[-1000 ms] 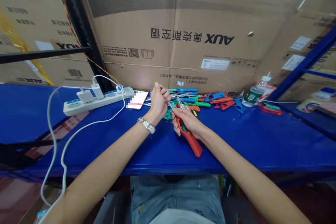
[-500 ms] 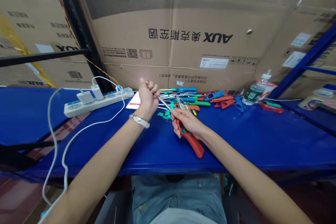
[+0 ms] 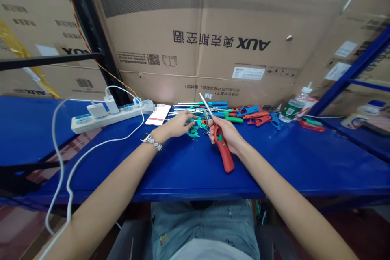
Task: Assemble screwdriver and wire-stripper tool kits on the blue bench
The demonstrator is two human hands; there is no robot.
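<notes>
My right hand (image 3: 228,135) is wrapped round a red long-nosed gas lighter (image 3: 225,156). Its metal tube slants up and to the left, and green shows at the trigger opening. Over a small heap of green plastic parts (image 3: 193,131) reaches my left hand (image 3: 180,124), fingers apart and slightly bent. Whether its fingertips touch those parts I cannot tell. Behind both hands lies a pile of metal tubes and lighters, among them a blue lighter (image 3: 219,103) and a green lighter (image 3: 234,120).
Red and blue handle shells (image 3: 258,120) lie right of the pile. A phone with a white screen (image 3: 158,114) and a power strip (image 3: 91,123) with white cables are at the left. A plastic bottle (image 3: 291,109) stands at the right, before a large carton (image 3: 243,8).
My left hand has left the lighter's metal tube tip and come down onto the green parts, opening out. My right hand has tipped the lighter more upright and shifted slightly right.
</notes>
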